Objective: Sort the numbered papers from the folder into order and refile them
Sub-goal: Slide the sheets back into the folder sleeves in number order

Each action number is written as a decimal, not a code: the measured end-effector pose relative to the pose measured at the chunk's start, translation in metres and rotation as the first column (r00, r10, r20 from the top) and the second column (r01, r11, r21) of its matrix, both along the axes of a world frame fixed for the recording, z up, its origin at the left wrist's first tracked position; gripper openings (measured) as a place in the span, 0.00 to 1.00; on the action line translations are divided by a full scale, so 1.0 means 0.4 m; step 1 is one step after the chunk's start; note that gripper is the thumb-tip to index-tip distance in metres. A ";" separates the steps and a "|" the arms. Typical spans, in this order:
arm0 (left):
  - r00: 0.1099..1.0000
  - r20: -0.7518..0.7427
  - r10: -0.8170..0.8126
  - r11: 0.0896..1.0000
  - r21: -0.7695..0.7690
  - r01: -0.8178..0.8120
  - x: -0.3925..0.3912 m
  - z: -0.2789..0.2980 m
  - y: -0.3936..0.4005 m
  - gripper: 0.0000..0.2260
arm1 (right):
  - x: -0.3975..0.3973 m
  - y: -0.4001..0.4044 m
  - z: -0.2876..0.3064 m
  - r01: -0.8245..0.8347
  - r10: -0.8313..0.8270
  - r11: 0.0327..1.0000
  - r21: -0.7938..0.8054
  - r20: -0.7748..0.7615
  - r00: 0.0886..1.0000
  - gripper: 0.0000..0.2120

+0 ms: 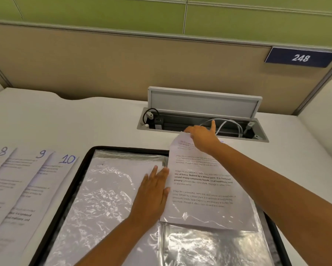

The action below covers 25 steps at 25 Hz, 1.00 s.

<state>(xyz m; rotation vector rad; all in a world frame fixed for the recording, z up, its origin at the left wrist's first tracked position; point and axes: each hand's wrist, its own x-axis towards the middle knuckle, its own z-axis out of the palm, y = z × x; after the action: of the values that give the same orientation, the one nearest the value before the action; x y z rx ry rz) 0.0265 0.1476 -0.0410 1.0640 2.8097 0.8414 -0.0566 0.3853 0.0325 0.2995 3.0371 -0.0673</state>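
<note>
Paper [201,185]: long axis toward folder's [84,160] far edge; right hand [201,136] pinches top end; left hand [151,192] flat at its left edge.

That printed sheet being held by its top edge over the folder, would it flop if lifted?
Probably floppy: the sheet is thin, and its top edge bends where the right hand pinches it. Likely very light, since a pinch holds it. It may slide easily on the folder's glossy plastic sleeves.
</note>
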 end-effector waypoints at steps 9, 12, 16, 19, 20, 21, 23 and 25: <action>0.999 -0.027 0.043 0.996 0.073 -0.041 0.007 -0.015 -0.025 0.25 | -0.070 -0.012 0.004 -0.016 0.027 0.995 -0.097 0.110 0.994 0.14; 0.997 -0.053 0.050 0.994 0.103 -0.045 0.004 -0.013 -0.022 0.23 | -0.072 -0.005 0.008 -0.017 0.049 0.979 -0.203 0.151 0.987 0.14; 0.994 -0.085 0.062 0.992 0.114 -0.052 0.003 -0.021 -0.022 0.21 | -0.069 -0.003 0.050 -0.039 0.127 0.954 -0.298 0.285 0.950 0.14; 0.996 -0.084 -0.005 0.998 0.066 0.010 0.003 -0.019 -0.028 0.25 | -0.067 -0.008 0.064 -0.105 0.185 0.966 -0.234 0.349 0.919 0.13; 0.997 -0.070 -0.034 0.998 0.048 0.037 0.003 -0.014 -0.029 0.28 | -0.071 -0.010 0.065 -0.127 0.186 0.973 -0.194 0.330 0.925 0.13; 0.997 -0.042 -0.061 0.998 0.031 0.062 0.003 -0.007 -0.030 0.30 | -0.076 -0.012 0.065 -0.137 0.172 0.981 -0.138 0.294 0.940 0.13; 0.995 0.016 -0.097 0.995 -0.001 0.097 0.004 0.008 -0.032 0.32 | -0.088 -0.018 0.072 -0.135 0.141 0.990 -0.043 0.215 0.966 0.14; 0.992 0.030 -0.124 0.992 -0.035 0.125 0.006 0.017 -0.033 0.33 | -0.098 -0.025 0.077 -0.145 0.144 0.989 -0.009 0.214 0.966 0.14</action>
<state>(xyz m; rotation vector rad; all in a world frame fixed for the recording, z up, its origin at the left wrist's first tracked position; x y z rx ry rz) 0.0288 0.1344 -0.0343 1.1982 2.6914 0.7837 -0.0957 0.3754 0.0632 0.0784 2.8349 -0.0134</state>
